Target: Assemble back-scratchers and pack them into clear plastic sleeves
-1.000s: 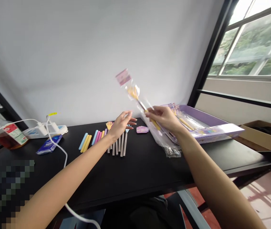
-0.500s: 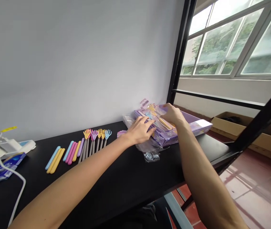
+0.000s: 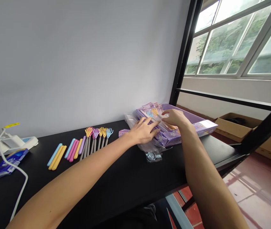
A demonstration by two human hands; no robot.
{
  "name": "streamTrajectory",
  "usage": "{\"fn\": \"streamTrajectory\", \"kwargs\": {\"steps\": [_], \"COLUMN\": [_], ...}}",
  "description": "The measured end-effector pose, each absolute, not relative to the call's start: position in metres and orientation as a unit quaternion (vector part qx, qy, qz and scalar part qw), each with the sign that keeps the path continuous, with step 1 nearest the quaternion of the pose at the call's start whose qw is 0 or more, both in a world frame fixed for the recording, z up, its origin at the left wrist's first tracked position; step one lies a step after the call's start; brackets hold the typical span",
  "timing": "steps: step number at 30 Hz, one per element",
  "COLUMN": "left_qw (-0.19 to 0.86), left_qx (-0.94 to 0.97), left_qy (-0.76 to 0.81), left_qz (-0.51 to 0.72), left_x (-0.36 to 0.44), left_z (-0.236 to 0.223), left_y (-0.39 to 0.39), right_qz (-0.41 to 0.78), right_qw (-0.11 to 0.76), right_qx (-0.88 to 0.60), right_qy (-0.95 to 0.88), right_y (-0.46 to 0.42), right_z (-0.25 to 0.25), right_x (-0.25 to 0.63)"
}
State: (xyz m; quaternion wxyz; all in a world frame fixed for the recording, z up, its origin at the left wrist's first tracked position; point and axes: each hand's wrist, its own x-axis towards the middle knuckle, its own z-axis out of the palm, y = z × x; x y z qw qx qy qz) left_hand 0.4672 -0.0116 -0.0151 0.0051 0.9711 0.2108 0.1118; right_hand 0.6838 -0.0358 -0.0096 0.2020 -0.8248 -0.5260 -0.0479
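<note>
My left hand lies with its fingers spread over the near left edge of a shallow purple box. Bagged back scratchers, with yellow and blue hand-shaped heads, lie in the box at its left end. My right hand is over them, fingers curled down at the handle of the yellow one; its lower fingers are partly hidden. Left of the box, several loose back scratcher heads on metal rods lie in a row. Beside them are coloured handle sleeves in yellow, blue, pink and purple.
Clear plastic bags stick out under the box, and pink cards lie near my left wrist. At the far left are a power strip, a blue packet and a white cable. A black post rises behind the box.
My right hand has carried a bagged yellow back scratcher from the air into the box and laid it with the others. My left hand has moved right to the box. The view has swung right.
</note>
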Motion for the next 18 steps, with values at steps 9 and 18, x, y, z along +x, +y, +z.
{"fn": "streamTrajectory", "kwargs": {"steps": [9,18], "left_qw": [0.043,0.074], "left_qx": [0.953,0.879], "left_qy": [0.288,0.450], "left_qz": [0.089,0.140], "left_x": [0.362,0.243], "left_z": [0.034,0.010], "left_y": [0.009,0.006], "right_qz": [-0.139,0.129], "right_qw": [0.446,0.168], "right_qx": [-0.570,-0.551], "right_qy": [-0.676,-0.807], "right_y": [-0.035,-0.014], "right_z": [0.014,0.019], "right_x": [0.582,0.472]}}
